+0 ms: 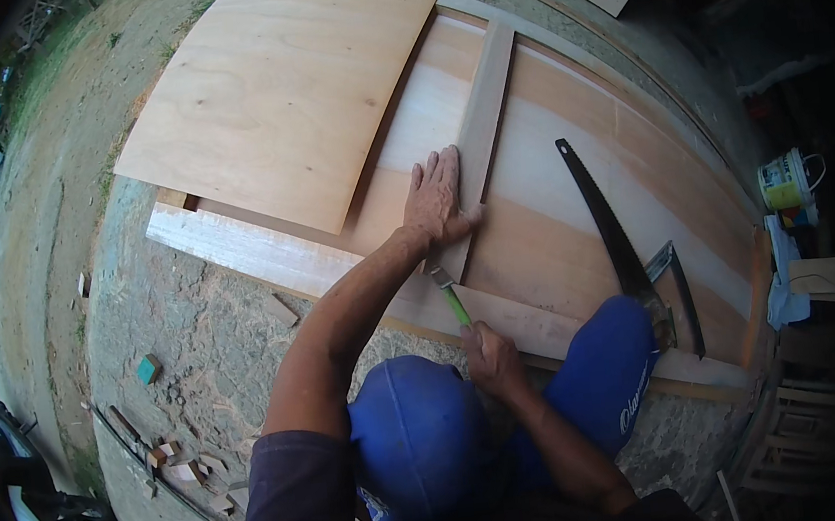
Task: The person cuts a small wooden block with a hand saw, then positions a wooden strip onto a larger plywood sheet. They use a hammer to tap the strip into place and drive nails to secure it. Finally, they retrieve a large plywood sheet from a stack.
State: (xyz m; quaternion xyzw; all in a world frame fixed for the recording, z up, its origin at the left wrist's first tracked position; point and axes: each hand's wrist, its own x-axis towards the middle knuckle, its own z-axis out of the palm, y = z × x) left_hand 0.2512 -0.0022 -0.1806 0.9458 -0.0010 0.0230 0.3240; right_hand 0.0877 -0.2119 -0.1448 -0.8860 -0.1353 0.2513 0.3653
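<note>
My left hand point(435, 202) lies flat on a wooden crosspiece point(485, 103), fingers stretched out and thumb across it. This crosspiece spans a wooden frame point(256, 248) that lies over a plywood panel point(546, 238). Close below, my right hand point(494, 359) grips the green handle of a hammer point(456, 304). The hammer's metal head is at the near end of the crosspiece, by the frame's near rail; whether it touches the wood I cannot tell. Beyond my left forearm, a loose plywood sheet point(291, 92) covers the frame's left part.
A handsaw point(601, 208) and a try square point(684, 295) lie on the panel's right side, beside my blue-clad right knee point(608, 363). Wood offcuts point(187, 472) and a green block point(149, 369) are scattered on the rough ground at left. A bucket point(785, 182) stands at far right.
</note>
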